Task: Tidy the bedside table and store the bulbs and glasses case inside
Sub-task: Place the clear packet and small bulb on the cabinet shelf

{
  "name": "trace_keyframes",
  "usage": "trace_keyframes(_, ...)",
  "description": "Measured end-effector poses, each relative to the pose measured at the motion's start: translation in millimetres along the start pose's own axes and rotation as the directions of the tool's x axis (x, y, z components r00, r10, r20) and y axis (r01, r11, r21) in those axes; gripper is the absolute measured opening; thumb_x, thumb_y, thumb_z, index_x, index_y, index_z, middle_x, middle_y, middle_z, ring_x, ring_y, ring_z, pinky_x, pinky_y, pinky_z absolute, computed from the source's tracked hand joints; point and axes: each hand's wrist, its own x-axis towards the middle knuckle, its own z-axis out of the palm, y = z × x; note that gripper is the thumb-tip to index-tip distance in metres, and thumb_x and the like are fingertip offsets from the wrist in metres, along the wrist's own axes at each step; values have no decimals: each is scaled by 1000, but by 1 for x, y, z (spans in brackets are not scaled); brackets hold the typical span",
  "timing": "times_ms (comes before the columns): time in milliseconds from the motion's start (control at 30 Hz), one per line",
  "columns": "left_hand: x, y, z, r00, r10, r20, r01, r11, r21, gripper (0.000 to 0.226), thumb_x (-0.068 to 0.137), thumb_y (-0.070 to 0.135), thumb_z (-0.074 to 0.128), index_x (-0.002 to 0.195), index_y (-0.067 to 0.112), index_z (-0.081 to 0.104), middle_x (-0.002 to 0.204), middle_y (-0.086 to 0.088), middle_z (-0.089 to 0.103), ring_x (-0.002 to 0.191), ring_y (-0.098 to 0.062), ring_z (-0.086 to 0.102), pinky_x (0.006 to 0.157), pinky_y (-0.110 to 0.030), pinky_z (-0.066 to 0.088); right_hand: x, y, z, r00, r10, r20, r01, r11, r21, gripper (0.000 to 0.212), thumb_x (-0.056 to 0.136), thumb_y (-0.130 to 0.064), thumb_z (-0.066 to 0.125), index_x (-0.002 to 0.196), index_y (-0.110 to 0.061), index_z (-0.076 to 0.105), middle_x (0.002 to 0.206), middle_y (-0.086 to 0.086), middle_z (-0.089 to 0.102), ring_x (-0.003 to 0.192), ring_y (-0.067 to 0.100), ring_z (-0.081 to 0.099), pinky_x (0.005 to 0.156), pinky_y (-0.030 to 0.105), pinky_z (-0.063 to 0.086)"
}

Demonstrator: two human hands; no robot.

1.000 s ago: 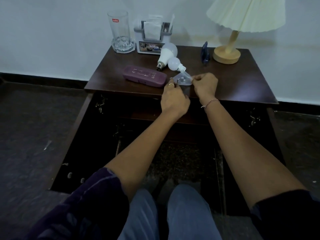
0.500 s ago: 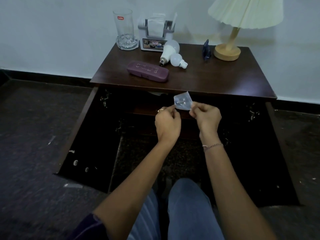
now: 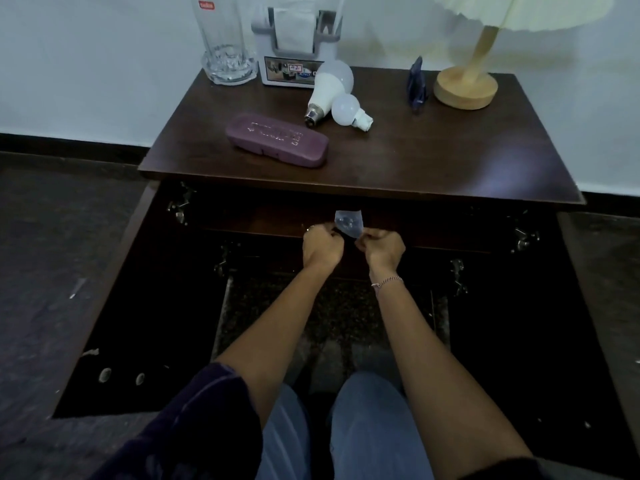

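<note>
A dark wooden bedside table [image 3: 433,168] stands against the wall with both its doors swung open. On its top lie a purple glasses case [image 3: 277,144], a large white bulb [image 3: 329,90] and a smaller white bulb [image 3: 349,110] touching it. My left hand [image 3: 322,249] and my right hand [image 3: 384,251] are side by side below the table's front edge, in front of the open cabinet. Together they pinch a small clear plastic packet [image 3: 348,223] with tiny metal bits inside.
At the back of the tabletop stand a tall glass [image 3: 225,39], a white tissue holder [image 3: 298,46], a small dark blue clip [image 3: 417,83] and a lamp with a wooden base [image 3: 465,88]. The open doors [image 3: 138,289] flank my knees on the dark floor.
Both hands have lifted the plastic packet off the tabletop and brought it down in front of the open cabinet. The bulbs and the case have not moved.
</note>
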Motion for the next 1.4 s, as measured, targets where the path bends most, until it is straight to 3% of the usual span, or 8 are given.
trace_keyframes(133,23,7,0,1000,10,20,-11,1000,29,25,85,8,43,91,8,68,99,-16,69,91,-32,65,73,-33,51,19,-4,8,999,-37,37,41,994,-100,21,84,3,61,103,-1,69,102,16,70,87,23,69,83,37,58)
trace_keyframes(367,25,7,-1,997,11,-78,-9,1000,26,31,85,6,48,111,7,65,115,-16,65,105,-30,61,85,-28,46,17,-14,4,990,-115,86,134,956,-260,27,89,-9,60,116,-5,63,116,14,66,98,25,66,90,38,55)
trace_keyframes(467,7,8,-4,976,89,-197,-90,996,2,26,86,11,51,106,11,68,108,-11,69,99,-25,64,78,-21,42,0,-15,-8,983,-178,53,185,951,-246,21,90,-12,57,109,-7,67,111,10,69,99,23,67,90,39,55)
trace_keyframes(600,-25,14,-10,952,223,-211,-225,974,14,24,87,18,50,98,16,71,98,-6,71,86,-21,67,77,-29,53,-33,-19,-26,966,-258,5,255,948,-190,19,90,-13,56,103,-12,70,104,6,72,89,19,68,84,33,56)
trace_keyframes(767,-63,34,-27,851,463,-247,-462,885,67,23,87,17,50,94,15,71,90,-2,72,76,-10,64,70,-24,52,-76,-33,-44,919,-394,-16,382,899,-216,20,90,-17,54,100,-15,72,101,1,73,91,13,66,76,20,47)
trace_keyframes(1033,-64,104,-69,704,613,-358,-604,782,152,22,87,14,50,97,12,69,89,-6,67,78,-17,62,71,-20,42,-99,-95,-61,858,-510,-59,513,857,45,17,88,-23,57,92,-17,73,81,-2,72,78,15,69,81,40,56)
trace_keyframes(1133,-40,134,-82,760,583,-288,-542,813,214,32,88,10,47,116,6,62,109,-17,65,101,-30,61,86,-34,47,-87,-125,-55,869,-492,-43,494,861,120,18,90,-23,56,95,-16,72,74,-8,68,73,7,67,82,38,57)
trace_keyframes(1400,26,175,-84,919,387,-75,-333,865,376,33,90,13,46,116,-6,53,125,-26,54,119,-38,48,99,-39,41,-37,-172,-20,941,-333,57,328,941,83,34,93,-19,51,125,-10,58,127,10,60,116,23,56,100,41,47)
